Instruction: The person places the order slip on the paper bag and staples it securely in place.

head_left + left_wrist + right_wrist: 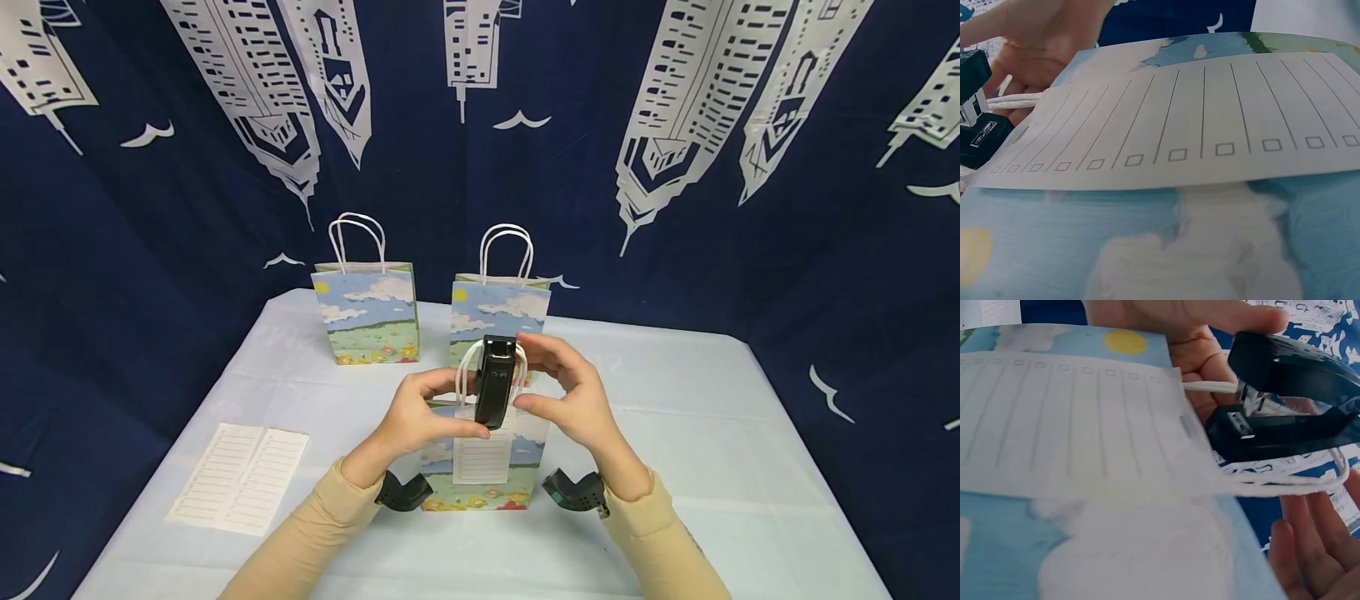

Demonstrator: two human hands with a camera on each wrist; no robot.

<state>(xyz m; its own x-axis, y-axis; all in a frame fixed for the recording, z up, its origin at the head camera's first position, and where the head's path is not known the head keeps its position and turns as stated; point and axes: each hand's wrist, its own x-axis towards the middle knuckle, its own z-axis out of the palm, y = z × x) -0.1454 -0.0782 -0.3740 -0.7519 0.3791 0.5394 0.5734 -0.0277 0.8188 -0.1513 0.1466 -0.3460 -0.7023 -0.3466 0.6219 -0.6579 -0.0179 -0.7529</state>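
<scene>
My left hand [420, 408] holds a black stapler [495, 382], with the thumb on its top arm. The stapler stands upright in the head view, its jaws parted just past the top edge of a lined checklist slip [1085, 425]. A small staple mark [1186, 426] shows near that edge. The slip lies against the front of the nearest paper bag [480, 497], printed with sky and flowers. Around the stapler loop the bag's white cord handles [1285, 485]. My right hand [573, 392] is beside the stapler and handles, thumb and fingers spread apart.
Two matching bags stand farther back, a left one [371, 321] and a middle one [498, 312]. More checklist sheets [238, 477] lie at the left of the white table [675, 400]. A dark blue curtain [562, 192] with white buildings hangs behind.
</scene>
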